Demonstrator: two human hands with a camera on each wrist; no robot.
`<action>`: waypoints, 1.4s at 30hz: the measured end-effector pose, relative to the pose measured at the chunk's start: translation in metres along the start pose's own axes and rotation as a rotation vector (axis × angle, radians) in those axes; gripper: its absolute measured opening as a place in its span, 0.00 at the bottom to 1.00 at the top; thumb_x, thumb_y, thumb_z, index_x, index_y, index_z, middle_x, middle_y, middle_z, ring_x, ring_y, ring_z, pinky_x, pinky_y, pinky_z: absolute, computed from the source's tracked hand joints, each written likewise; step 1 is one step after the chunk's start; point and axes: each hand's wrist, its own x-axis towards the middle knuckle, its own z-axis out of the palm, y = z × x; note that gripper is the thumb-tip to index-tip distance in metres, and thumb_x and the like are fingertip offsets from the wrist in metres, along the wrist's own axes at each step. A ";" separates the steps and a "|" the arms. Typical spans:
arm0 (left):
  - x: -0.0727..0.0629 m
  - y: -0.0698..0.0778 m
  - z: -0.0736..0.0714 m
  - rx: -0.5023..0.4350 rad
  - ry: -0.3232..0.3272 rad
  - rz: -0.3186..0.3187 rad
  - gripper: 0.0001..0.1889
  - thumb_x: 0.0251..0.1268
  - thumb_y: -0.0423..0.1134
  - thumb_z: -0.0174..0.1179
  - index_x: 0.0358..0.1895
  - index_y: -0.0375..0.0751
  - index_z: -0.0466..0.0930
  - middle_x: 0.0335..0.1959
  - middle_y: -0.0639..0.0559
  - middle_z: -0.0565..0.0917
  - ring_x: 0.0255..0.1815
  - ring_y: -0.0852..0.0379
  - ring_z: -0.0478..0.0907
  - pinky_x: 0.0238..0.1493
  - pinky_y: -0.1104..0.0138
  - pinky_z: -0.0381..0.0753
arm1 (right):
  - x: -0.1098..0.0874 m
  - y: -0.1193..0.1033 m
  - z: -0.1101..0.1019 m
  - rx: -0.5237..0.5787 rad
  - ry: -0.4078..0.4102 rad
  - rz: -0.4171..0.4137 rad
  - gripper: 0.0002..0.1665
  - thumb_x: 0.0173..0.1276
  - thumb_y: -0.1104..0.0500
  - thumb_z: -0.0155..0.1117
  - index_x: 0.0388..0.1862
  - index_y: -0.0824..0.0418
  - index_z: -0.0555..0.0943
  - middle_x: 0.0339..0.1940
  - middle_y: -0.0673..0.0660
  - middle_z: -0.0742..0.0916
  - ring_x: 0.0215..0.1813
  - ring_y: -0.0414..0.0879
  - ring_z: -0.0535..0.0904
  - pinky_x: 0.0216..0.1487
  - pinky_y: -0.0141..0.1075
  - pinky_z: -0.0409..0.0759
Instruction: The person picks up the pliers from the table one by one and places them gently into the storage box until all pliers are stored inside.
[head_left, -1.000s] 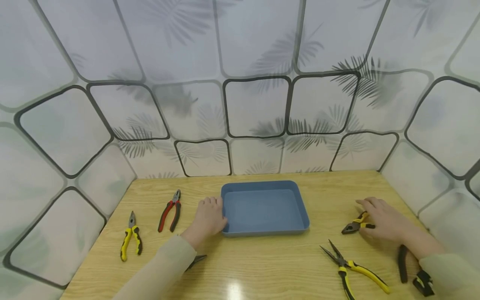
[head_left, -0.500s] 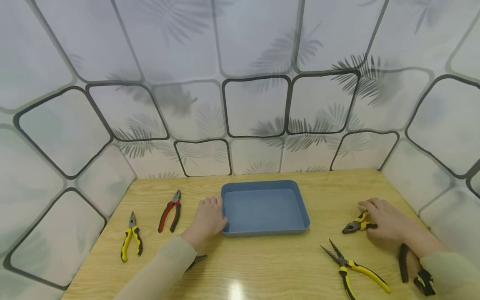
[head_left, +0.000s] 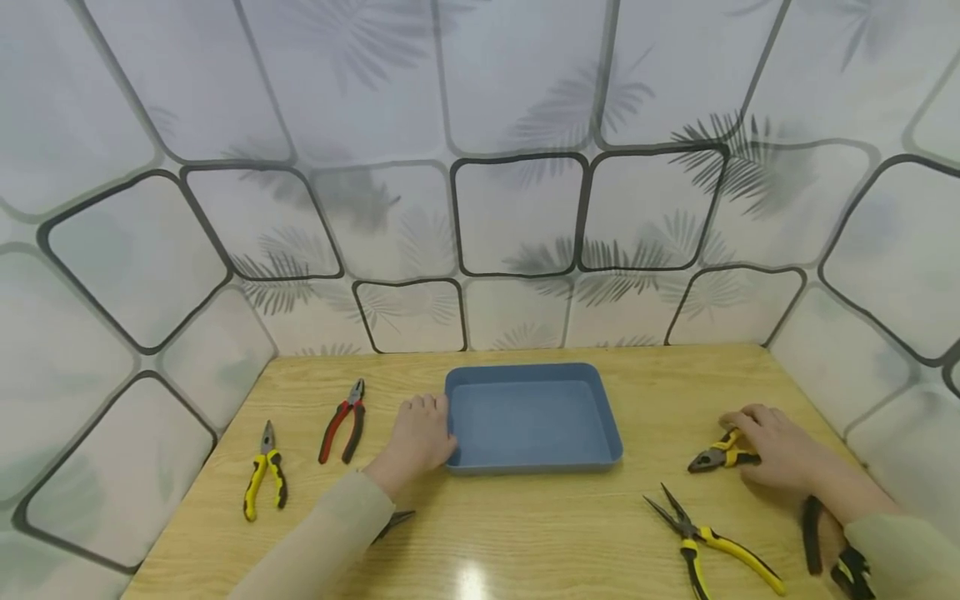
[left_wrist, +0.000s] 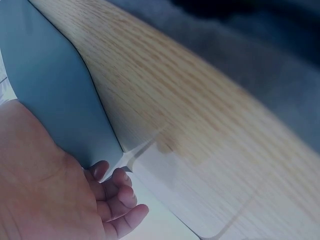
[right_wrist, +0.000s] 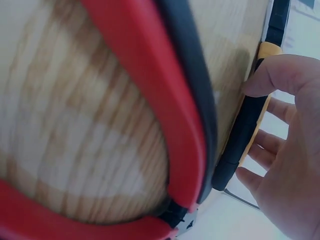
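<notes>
In the head view my left hand point(head_left: 420, 432) grips the left side of a blue rectangular tray point(head_left: 611, 433), thumb over its front left corner. The left wrist view has that hand's fingers point(left_wrist: 119, 207) curled beside the tray wall point(left_wrist: 60, 85). On the right, my right hand point(head_left: 780, 450) holds pliers point(head_left: 708, 458) with yellow and black handles; their blunt head points left. Seen from the right wrist, the thumb presses one black and yellow handle point(right_wrist: 242, 127), with fingers on its far side. Red and black pliers point(right_wrist: 150, 75) lie close below the right wrist.
Open long-nose pliers point(head_left: 686, 525) lie front right. Yellow and black pliers point(head_left: 262, 475) and red and black pliers point(head_left: 347, 421) lie at the left. A dark plier tip point(head_left: 396, 521) shows beside the left forearm. Patterned walls point(head_left: 517, 217) enclose the wooden table point(head_left: 525, 533) behind and at both sides.
The head view has shifted slightly. My right hand's fingers have drawn in a little at the pliers' handles. The left hand and the tray stay put.
</notes>
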 end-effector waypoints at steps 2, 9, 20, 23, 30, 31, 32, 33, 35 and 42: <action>0.000 0.000 -0.001 0.000 0.000 0.001 0.33 0.75 0.56 0.59 0.69 0.31 0.70 0.59 0.35 0.81 0.62 0.39 0.80 0.68 0.49 0.78 | 0.000 0.001 0.001 0.010 0.002 0.007 0.40 0.52 0.60 0.80 0.65 0.65 0.77 0.59 0.71 0.79 0.56 0.67 0.76 0.51 0.63 0.80; 0.001 0.001 0.000 0.006 0.024 0.010 0.33 0.75 0.57 0.60 0.67 0.31 0.70 0.57 0.35 0.82 0.60 0.39 0.80 0.66 0.49 0.79 | 0.000 0.003 0.005 -0.007 0.032 0.008 0.30 0.54 0.61 0.79 0.57 0.62 0.80 0.55 0.69 0.80 0.56 0.69 0.75 0.51 0.63 0.79; 0.000 0.000 -0.001 0.012 0.017 0.003 0.34 0.75 0.58 0.59 0.68 0.32 0.70 0.56 0.36 0.82 0.60 0.39 0.80 0.66 0.49 0.79 | 0.004 0.006 0.004 -0.019 0.039 -0.001 0.29 0.52 0.59 0.80 0.54 0.54 0.81 0.50 0.63 0.81 0.52 0.63 0.77 0.45 0.59 0.80; -0.001 0.001 -0.003 0.018 0.010 0.002 0.33 0.75 0.58 0.59 0.67 0.32 0.70 0.54 0.36 0.82 0.59 0.40 0.80 0.65 0.50 0.79 | 0.004 0.007 0.003 -0.016 0.023 -0.005 0.29 0.53 0.58 0.81 0.54 0.50 0.81 0.50 0.62 0.81 0.51 0.62 0.77 0.45 0.59 0.80; -0.003 0.003 -0.007 0.026 0.008 -0.006 0.30 0.75 0.57 0.59 0.63 0.33 0.71 0.52 0.38 0.81 0.57 0.41 0.81 0.63 0.50 0.79 | 0.004 0.012 0.003 -0.020 0.017 -0.040 0.30 0.52 0.57 0.83 0.54 0.45 0.82 0.49 0.60 0.81 0.49 0.57 0.77 0.43 0.54 0.80; -0.003 0.003 -0.007 0.026 0.010 -0.006 0.30 0.75 0.56 0.60 0.63 0.33 0.71 0.52 0.37 0.81 0.57 0.41 0.81 0.63 0.50 0.80 | 0.005 0.012 0.003 -0.024 0.019 -0.046 0.29 0.52 0.57 0.82 0.54 0.45 0.82 0.49 0.59 0.82 0.48 0.56 0.77 0.43 0.53 0.80; -0.003 0.003 -0.008 0.026 0.010 -0.007 0.30 0.75 0.56 0.60 0.63 0.33 0.71 0.52 0.37 0.81 0.57 0.41 0.81 0.63 0.50 0.79 | 0.005 0.012 0.003 -0.029 0.019 -0.052 0.29 0.52 0.56 0.82 0.54 0.44 0.82 0.49 0.58 0.82 0.48 0.55 0.77 0.42 0.52 0.80; -0.003 0.003 -0.008 0.025 0.012 -0.007 0.30 0.75 0.56 0.60 0.63 0.33 0.71 0.52 0.37 0.82 0.57 0.41 0.81 0.63 0.50 0.80 | 0.005 0.013 0.003 -0.036 0.020 -0.057 0.29 0.53 0.56 0.82 0.54 0.44 0.82 0.49 0.57 0.82 0.47 0.53 0.77 0.42 0.50 0.79; -0.003 0.002 -0.007 0.025 0.015 -0.007 0.30 0.75 0.56 0.60 0.64 0.33 0.71 0.52 0.37 0.82 0.57 0.41 0.81 0.63 0.50 0.80 | 0.006 0.012 0.003 -0.048 0.022 -0.064 0.28 0.53 0.55 0.82 0.53 0.42 0.82 0.48 0.55 0.82 0.46 0.50 0.76 0.41 0.48 0.78; -0.003 0.001 -0.004 0.028 0.016 0.001 0.31 0.75 0.57 0.60 0.64 0.33 0.71 0.52 0.37 0.82 0.57 0.41 0.81 0.63 0.50 0.80 | 0.005 0.010 0.001 -0.110 0.022 -0.101 0.28 0.51 0.52 0.82 0.52 0.42 0.82 0.43 0.49 0.80 0.39 0.43 0.72 0.38 0.44 0.74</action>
